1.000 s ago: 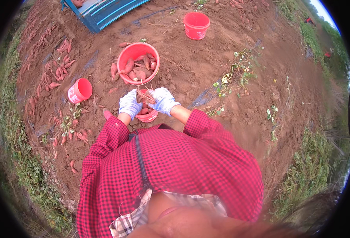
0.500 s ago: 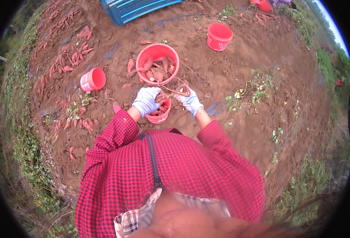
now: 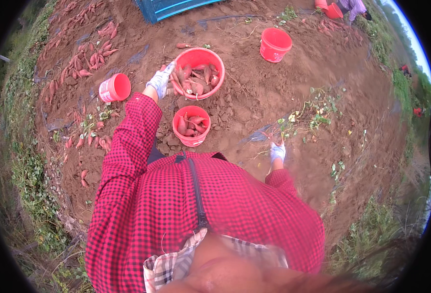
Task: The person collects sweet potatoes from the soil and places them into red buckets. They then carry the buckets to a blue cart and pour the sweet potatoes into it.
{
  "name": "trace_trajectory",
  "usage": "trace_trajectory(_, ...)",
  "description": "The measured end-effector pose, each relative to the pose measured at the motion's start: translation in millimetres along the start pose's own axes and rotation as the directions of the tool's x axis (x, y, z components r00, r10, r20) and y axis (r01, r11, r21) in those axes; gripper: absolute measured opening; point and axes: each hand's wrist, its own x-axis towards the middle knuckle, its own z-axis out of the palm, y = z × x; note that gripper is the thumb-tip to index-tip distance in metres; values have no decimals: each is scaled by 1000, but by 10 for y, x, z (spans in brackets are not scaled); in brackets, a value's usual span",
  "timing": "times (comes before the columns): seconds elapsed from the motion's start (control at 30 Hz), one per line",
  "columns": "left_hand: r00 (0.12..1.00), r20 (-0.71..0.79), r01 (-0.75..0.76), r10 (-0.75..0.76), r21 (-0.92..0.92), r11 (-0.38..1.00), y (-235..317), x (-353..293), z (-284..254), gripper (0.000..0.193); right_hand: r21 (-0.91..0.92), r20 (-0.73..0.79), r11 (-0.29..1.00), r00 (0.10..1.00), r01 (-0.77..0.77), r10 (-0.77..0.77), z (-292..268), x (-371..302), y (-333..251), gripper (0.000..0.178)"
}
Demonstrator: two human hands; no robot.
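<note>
My left hand (image 3: 160, 82), in a pale glove, reaches to the left side of the large red bucket (image 3: 221, 73). Its fingers are closed around a sweet potato (image 3: 164, 67), mostly hidden by the glove. Several reddish sweet potatoes (image 3: 196, 87) lie in that bucket. Close to my body stands a smaller red bucket (image 3: 192, 141), also with sweet potatoes (image 3: 192, 125) inside. My right hand (image 3: 277, 153), gloved too, is low over the soil at the right. Thin reddish stems (image 3: 272, 136) show just beyond its fingers, which are too blurred to read.
A red bucket (image 3: 121, 87) lies tipped at the left, near rows of sweet potatoes (image 3: 96, 58). Another red bucket (image 3: 276, 45) stands at the far right. A blue crate (image 3: 176, 9) is at the back. Green vines (image 3: 318, 112) trail at the right. A person (image 3: 355, 7) bends at the far right.
My hands have parted from above the small bucket. The left went out beside the large bucket; the right swung right and nearer, away from the buckets with the stem it held.
</note>
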Motion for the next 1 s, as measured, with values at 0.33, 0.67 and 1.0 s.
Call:
trace_trajectory(0.33, 860, -365, -185, 358, 430, 884, -1389, -815, -2127, 48, 7, 230, 960, 934, -281, 272, -296, -285, 521, 35)
trace_trajectory(0.67, 578, -637, 592, -509, -101, 799, -4194, -3616, -2464, 40, 151, 526, 979, 850, -139, 39, 336, 363, -300, 29)
trace_trajectory(1.0, 765, -491, 444, -417, -66, 893, -4275, -3423, -1794, 35, -180, 689, 961, 724, 210, -30, 313, 268, -644, 38)
